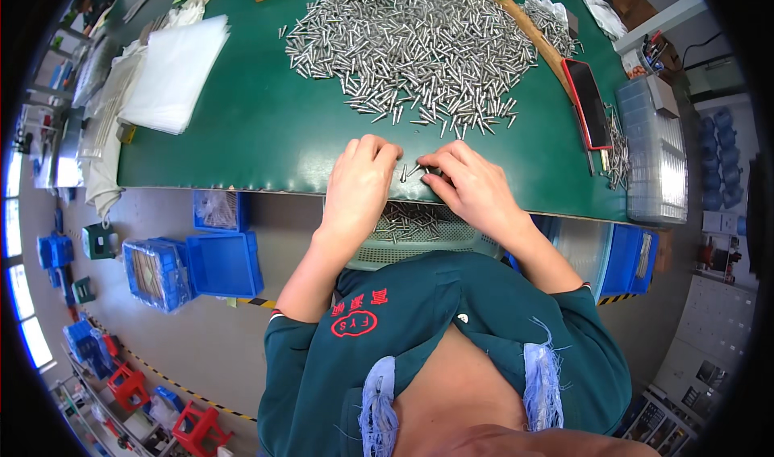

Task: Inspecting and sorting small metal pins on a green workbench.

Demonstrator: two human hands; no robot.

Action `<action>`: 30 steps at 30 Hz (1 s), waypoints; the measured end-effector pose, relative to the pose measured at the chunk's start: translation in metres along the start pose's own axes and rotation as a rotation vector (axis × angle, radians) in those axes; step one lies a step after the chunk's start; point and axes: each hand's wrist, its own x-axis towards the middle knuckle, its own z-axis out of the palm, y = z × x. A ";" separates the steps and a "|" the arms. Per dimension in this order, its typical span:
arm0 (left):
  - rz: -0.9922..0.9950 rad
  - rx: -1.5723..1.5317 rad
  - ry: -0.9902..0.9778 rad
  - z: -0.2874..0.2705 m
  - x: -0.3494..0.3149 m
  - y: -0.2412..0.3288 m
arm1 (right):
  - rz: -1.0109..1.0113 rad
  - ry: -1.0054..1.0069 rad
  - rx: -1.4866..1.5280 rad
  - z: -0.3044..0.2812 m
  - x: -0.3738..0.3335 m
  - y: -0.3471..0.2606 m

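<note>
A big heap of small silver tapered metal pins (pixel 411 41) covers the far middle of the green tabletop (pixel 242 134). At the near edge, my left hand (pixel 361 184) rests with its fingers curled in. Its fingertips are turned away, so what they hold, if anything, is hidden. A loose metal pin (pixel 403 173) stands beside them. My right hand (pixel 470 184) faces it, thumb and forefinger closed on another metal pin (pixel 414 169) that pokes out to the left. Below the edge, in front of my body, a green perforated basket (pixel 379 257) holds more pins.
Wooden strips (pixel 536 41) border the heap. A red-edged phone (pixel 586 104) lies on the right, next to clear plastic boxes (pixel 651 154). White sheets (pixel 176 74) are stacked on the left. Blue bins (pixel 224 263) stand on the floor below.
</note>
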 end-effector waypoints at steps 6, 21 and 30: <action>0.054 0.029 0.022 -0.011 -0.009 0.002 | -0.016 0.003 -0.029 0.000 0.005 -0.003; 0.030 -0.279 0.023 -0.009 -0.012 0.009 | -0.030 -0.028 0.019 0.007 0.007 -0.002; -0.038 -0.177 0.062 -0.012 -0.022 0.011 | -0.125 0.019 -0.039 0.007 0.013 -0.002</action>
